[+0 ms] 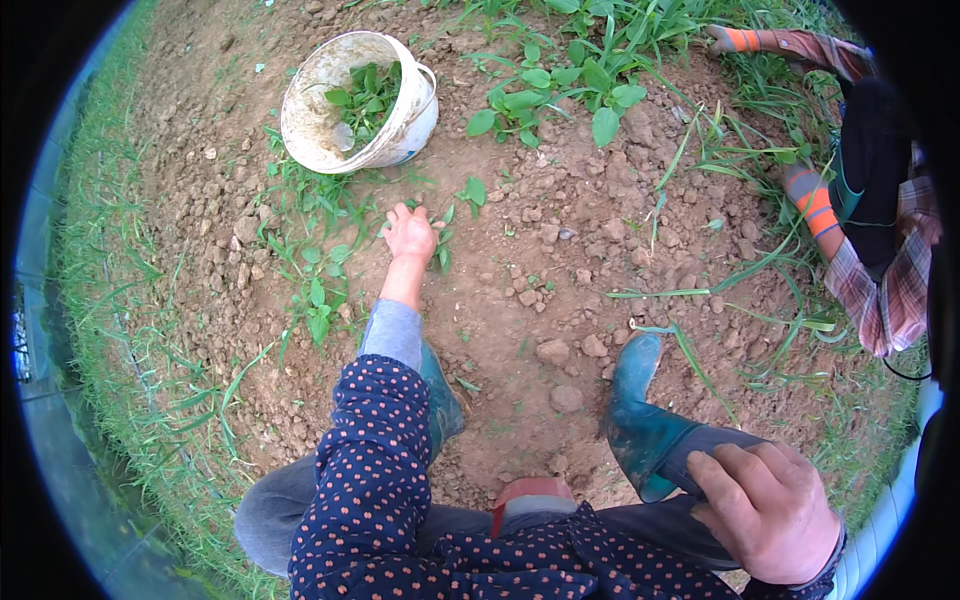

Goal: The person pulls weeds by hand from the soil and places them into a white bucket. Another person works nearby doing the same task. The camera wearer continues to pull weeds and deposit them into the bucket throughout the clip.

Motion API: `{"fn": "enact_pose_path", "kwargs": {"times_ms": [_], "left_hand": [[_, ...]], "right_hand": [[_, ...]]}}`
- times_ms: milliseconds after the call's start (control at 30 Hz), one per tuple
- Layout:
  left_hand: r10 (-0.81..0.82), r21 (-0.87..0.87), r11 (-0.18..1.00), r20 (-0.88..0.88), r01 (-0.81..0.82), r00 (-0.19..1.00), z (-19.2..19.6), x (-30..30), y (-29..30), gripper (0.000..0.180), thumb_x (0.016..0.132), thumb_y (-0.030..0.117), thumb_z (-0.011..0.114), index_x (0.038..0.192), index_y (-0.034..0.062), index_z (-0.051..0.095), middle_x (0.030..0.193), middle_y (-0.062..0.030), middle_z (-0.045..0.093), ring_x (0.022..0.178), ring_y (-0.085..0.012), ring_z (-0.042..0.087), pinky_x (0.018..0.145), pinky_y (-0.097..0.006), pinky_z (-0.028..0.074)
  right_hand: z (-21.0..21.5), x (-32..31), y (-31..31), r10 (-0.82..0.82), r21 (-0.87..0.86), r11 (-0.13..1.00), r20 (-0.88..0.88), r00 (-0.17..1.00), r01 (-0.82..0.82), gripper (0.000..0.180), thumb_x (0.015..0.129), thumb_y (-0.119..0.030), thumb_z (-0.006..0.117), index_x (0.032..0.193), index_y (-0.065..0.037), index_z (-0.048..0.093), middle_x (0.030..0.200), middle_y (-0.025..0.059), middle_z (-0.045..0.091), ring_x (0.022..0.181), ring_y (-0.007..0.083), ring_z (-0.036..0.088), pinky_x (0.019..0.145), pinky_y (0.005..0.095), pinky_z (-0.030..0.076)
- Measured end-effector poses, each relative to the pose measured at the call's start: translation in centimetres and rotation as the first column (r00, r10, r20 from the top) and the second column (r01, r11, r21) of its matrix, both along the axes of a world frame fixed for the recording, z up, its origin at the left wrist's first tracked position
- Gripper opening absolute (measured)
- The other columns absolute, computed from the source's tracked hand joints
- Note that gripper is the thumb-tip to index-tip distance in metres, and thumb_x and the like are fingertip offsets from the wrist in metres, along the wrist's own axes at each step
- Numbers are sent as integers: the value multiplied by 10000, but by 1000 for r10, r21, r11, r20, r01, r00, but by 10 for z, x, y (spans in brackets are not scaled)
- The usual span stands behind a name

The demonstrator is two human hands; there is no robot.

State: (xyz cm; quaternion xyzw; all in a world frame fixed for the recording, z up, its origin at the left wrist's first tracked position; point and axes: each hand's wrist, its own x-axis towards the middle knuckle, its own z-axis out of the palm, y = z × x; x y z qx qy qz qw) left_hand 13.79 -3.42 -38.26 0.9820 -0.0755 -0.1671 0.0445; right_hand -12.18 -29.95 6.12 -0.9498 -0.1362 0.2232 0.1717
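Head view looks down on a patch of brown, cloddy soil (pixel 560 230) ringed by grass (pixel 130 330), the largest thing in sight. At the right edge crouches another person (pixel 880 250) in a plaid shirt and orange-banded gloves, well apart from the wearer. A white bucket (pixel 310 130), tilted on its side at upper left, holds green leaves. Two teal rubber boots (pixel 640 420) stand on the soil near the bottom. The right hand (pixel 770 510) rests flat and relaxed on the right knee, grasping nothing. The left hand (pixel 410 235), arm stretched forward in a dotted navy sleeve, lies on the ground with fingers loosely curled among small green weeds (pixel 445 245), just below the bucket; whether it grips one I cannot tell.
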Motion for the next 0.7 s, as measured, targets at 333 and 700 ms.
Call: {"fn": "enact_pose_path", "kwargs": {"times_ms": [333, 700], "left_hand": [[-30, 93, 995, -37, 33, 999, -21, 10, 19, 213, 821, 117, 581, 956, -42, 625, 1097, -213, 602, 996, -394, 602, 866, -441, 499], [-3, 184, 981, -305, 62, 952, 0, 29, -1, 307, 860, 179, 492, 1045, 15, 675, 1136, -198, 633, 1067, -338, 612, 908, -400, 497]], "right_hand": [[-2, -4, -6, 7, 15, 1000, 10, 1000, -7, 634, 508, -140, 756, 1093, 11, 566, 924, 149, 599, 713, 279, 596, 583, 385, 495], [0, -3, -11, 2, 15, 1000, -3, 1000, -2, 580, 583, -135, 733, 1122, 2, 571, 945, 147, 599, 752, 277, 593, 622, 378, 490]]}}
